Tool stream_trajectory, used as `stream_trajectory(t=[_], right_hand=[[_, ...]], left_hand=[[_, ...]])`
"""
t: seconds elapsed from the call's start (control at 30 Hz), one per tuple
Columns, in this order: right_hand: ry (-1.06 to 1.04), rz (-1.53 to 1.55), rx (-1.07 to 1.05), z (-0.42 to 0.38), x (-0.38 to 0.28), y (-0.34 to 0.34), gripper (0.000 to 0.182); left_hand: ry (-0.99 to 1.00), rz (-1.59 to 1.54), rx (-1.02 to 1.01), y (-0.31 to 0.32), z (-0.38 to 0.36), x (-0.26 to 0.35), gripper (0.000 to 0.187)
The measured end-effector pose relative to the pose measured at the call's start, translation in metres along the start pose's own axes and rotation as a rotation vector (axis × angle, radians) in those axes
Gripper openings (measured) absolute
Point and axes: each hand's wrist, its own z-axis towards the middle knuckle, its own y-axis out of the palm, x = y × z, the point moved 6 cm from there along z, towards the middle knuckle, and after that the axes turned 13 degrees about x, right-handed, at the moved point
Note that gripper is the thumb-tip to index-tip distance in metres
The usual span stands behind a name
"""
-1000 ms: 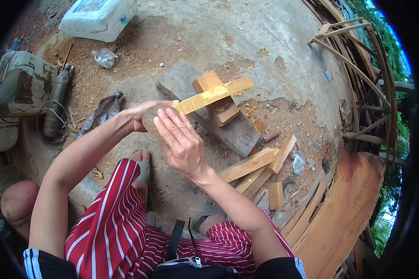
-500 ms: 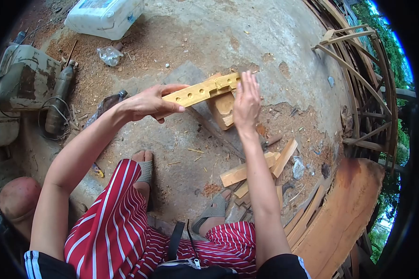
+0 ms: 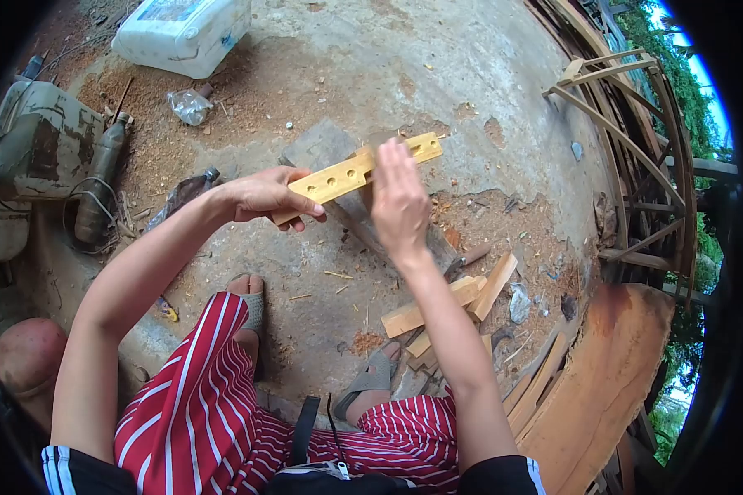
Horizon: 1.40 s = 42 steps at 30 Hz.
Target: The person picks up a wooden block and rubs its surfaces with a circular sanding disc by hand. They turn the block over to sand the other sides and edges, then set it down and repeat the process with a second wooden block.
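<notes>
My left hand (image 3: 268, 198) is closed around the near left end of a yellowish wooden bar (image 3: 326, 183), thumb on top and fingers beneath. The bar has a row of round recesses and a notch near its middle, and it slants up to the right. Against the bar, right of centre, is my right hand (image 3: 400, 202), fingers straight and pressed together, slightly blurred. A small brownish patch shows by its fingertips; I cannot make out what it is. Behind the bar stands a wooden block, now mostly hidden by the bar and my right hand.
Wood offcuts (image 3: 425, 313) lie by my right foot, near a wooden-handled tool (image 3: 469, 258). A thick slab (image 3: 607, 363) and a wooden frame (image 3: 627, 148) are at right. White jug (image 3: 182, 37), dirty container (image 3: 45, 140) and bottle (image 3: 103, 181) stand at left.
My right hand has slid left and towards me along the bar, from its far end to near the notch. The bar's left end is slightly lower, still in my left hand.
</notes>
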Motion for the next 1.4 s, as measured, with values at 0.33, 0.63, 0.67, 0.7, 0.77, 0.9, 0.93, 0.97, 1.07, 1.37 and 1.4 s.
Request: stream_trajectory(t=[0.33, 0.63, 0.67, 0.7, 0.77, 0.9, 0.93, 0.97, 1.07, 1.37, 1.4], right_hand=[[0.383, -0.019, -0.134, 0.036, 0.071, -0.041, 0.036], [0.082, -0.09, 0.064, 0.003, 0.047, -0.016, 0.037], [0.06, -0.117, 0.082, 0.001, 0.047, -0.016, 0.037], [0.055, -0.127, 0.082, -0.001, 0.047, -0.015, 0.037], [0.099, -0.111, 0.123, -0.003, 0.046, -0.013, 0.038], [0.116, -0.009, 0.08, -0.016, -0.005, -0.001, 0.039], [0.054, 0.062, 0.041, -0.023, -0.033, 0.002, 0.041], [-0.006, 0.134, 0.0, -0.03, -0.063, 0.001, 0.043], [-0.088, 0.347, -0.115, -0.044, -0.107, -0.003, 0.045], [0.147, -0.143, 0.002, -0.015, 0.026, -0.014, 0.038], [0.072, -0.076, -0.011, -0.016, -0.009, -0.013, 0.038]], left_hand=[[0.534, 0.952, 0.524, 0.003, -0.028, 0.04, 0.066], [0.15, 0.361, 0.182, 0.006, -0.031, 0.017, 0.071], [0.097, 0.235, 0.142, 0.002, -0.028, 0.01, 0.069], [0.047, 0.107, 0.103, -0.001, -0.023, 0.003, 0.067], [-0.02, -0.139, 0.062, -0.004, -0.012, -0.01, 0.059], [-0.145, -0.635, 0.015, -0.007, 0.001, -0.019, 0.052], [-0.193, -0.66, -0.078, -0.009, 0.009, -0.03, 0.045], [-0.244, -0.684, -0.169, -0.008, 0.011, -0.037, 0.037], [-0.254, -0.714, 0.041, 0.0, -0.003, -0.035, 0.031], [-0.237, -0.653, -0.104, -0.001, -0.003, -0.031, 0.025], [-0.247, -0.64, -0.099, -0.001, -0.002, -0.031, 0.025]])
